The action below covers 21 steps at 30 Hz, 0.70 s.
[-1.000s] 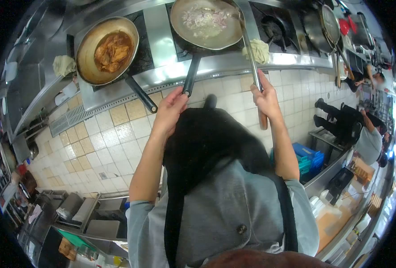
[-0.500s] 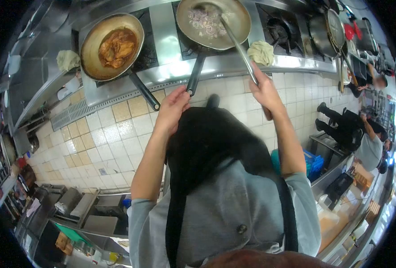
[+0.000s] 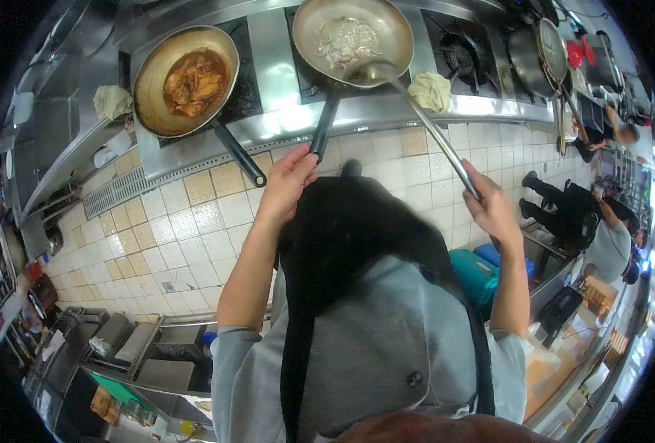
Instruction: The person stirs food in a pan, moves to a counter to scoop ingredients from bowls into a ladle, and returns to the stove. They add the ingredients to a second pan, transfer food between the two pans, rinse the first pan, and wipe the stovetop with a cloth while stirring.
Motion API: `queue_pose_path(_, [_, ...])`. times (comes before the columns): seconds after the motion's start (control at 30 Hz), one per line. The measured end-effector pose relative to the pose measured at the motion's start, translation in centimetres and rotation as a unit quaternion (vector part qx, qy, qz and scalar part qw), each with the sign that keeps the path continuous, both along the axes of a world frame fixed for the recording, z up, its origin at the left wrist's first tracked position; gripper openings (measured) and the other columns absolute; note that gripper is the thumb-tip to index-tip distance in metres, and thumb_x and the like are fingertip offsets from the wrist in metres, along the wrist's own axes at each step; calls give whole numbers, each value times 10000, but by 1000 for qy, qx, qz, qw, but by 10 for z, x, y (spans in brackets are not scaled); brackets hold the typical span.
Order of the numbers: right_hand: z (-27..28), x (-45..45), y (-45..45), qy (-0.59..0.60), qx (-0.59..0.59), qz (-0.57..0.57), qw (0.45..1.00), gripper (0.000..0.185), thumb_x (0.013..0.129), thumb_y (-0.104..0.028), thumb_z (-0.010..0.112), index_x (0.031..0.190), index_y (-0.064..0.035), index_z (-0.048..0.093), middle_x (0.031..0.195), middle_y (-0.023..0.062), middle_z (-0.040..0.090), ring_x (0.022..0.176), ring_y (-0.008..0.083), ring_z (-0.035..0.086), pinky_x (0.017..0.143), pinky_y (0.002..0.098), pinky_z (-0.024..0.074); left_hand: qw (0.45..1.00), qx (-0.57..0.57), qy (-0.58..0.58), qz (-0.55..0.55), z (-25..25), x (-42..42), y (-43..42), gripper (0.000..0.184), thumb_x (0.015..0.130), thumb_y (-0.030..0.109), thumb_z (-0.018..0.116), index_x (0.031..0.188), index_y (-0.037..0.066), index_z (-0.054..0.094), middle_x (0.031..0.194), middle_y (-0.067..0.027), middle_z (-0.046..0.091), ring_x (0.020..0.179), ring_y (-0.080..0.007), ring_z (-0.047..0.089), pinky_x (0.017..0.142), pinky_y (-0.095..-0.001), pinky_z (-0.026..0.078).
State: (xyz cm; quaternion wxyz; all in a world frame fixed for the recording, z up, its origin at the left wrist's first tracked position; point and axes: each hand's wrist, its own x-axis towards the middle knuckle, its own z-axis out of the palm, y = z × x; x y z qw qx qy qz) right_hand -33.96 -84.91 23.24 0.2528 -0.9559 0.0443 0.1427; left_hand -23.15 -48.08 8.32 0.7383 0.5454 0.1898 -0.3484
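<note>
Ladle [image 3: 374,71] position: bowl at the near rim of your frying pan [image 3: 394,37], over the stove [image 3: 277,55]. Its long axis runs diagonally; the bowl end points forward and to your left, the handle end back toward you and to your right. Your right hand [image 3: 492,213] is closed around the handle. Your left hand [image 3: 289,181] grasps the tip of the pan handle [image 3: 324,124], which points back at you, angled slightly left. Pale sliced pieces [image 3: 346,38] lie in the pan, beyond the ladle bowl. To your left, a second pan [image 3: 147,92] containing brown, sauced food [image 3: 194,83] has its handle directed back and rightward. A pale cloth [image 3: 431,91] lies just right of the ladle shaft. Brands or writing on the ladle and pans cannot be made out.
</note>
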Motion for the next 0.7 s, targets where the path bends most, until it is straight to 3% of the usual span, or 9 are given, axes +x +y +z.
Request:
queue_pose_path(0.13, [-56, 38, 13, -3, 45, -45, 998, 595, 871, -32, 632, 1448, -47, 486, 1037, 250, 657, 890, 396, 646, 823, 420, 511, 1000, -1, -1, -10, 3, -4, -2, 486, 991, 201, 643, 1432, 44, 511, 1260, -57, 624, 1138, -157, 601, 939, -330, 536])
queue_pose_path(0.17, [-70, 46, 18, -59, 45, -31, 997, 588, 880, -37, 624, 1450, -55, 485, 1050, 253, 659, 894, 403, 645, 829, 424, 511, 1000, 5, -2, -8, 7, -5, -2, 499, 992, 196, 639, 1446, 47, 497, 1272, -58, 615, 1145, -162, 600, 941, -336, 538])
queue_pose_path(0.2, [-78, 54, 23, -116, 44, -17, 992, 580, 888, -43, 617, 1452, -64, 483, 1063, 256, 661, 897, 410, 645, 835, 427, 511, 1000, 6, -2, -8, 9, -6, -2, 499, 992, 196, 639, 1446, 47, 497, 1272, -58, 615, 1145, -162, 600, 941, -336, 538])
queue_pose_path(0.27, [-82, 68, 33, -109, 62, -48, 991, 574, 895, -50, 610, 1453, -63, 479, 1067, 261, 663, 896, 405, 648, 830, 424, 513, 1000, 8, 4, -3, 12, -9, -2, 583, 982, 219, 667, 1481, 16, 444, 1256, -65, 581, 1095, -128, 575, 906, -297, 525])
queue_pose_path(0.33, [-86, 78, 40, -101, 78, -79, 989, 567, 903, -57, 603, 1455, -62, 475, 1070, 266, 666, 895, 401, 652, 825, 421, 516, 1000, 8, 4, -5, 4, -10, -2, 559, 988, 200, 648, 1482, 33, 445, 1287, -74, 581, 1140, -160, 582, 943, -328, 529])
queue_pose_path(0.43, [-93, 86, 54, -69, 94, -147, 982, 576, 913, -74, 600, 1468, -29, 453, 992, 233, 679, 788, 308, 660, 747, 385, 525, 1000, 6, 6, 0, 6, -12, -2, 535, 997, 180, 625, 1482, 44, 446, 1316, -88, 581, 1186, -196, 589, 981, -359, 533])
queue_pose_path(0.5, [-93, 84, 66, -33, 158, -185, 969, 597, 923, -90, 602, 1487, -3, 425, 921, 171, 676, 691, 195, 621, 656, 337, 509, 1000, 4, 4, 6, 9, -13, -2, 532, 998, 179, 623, 1479, 37, 446, 1316, -95, 582, 1186, -199, 590, 981, -359, 534])
queue_pose_path(0.53, [-99, 79, 67, -2, 201, -197, 959, 605, 931, -95, 612, 1496, 2, 417, 882, 95, 643, 638, 120, 544, 591, 301, 472, 1000, 7, 7, 7, 9, -13, -1, 535, 998, 189, 626, 1475, 27, 447, 1318, -100, 582, 1183, -201, 591, 984, -361, 532])
queue_pose_path(0.7, [-62, 50, 76, 69, 289, -193, 935, 584, 943, -84, 626, 1500, -64, 452, 845, 8, 572, 633, 67, 445, 543, 257, 407, 999, -10, 3, 42, 8, -10, 0, 546, 977, 233, 674, 1438, 11, 483, 1221, -75, 582, 1104, -143, 576, 922, -312, 529])
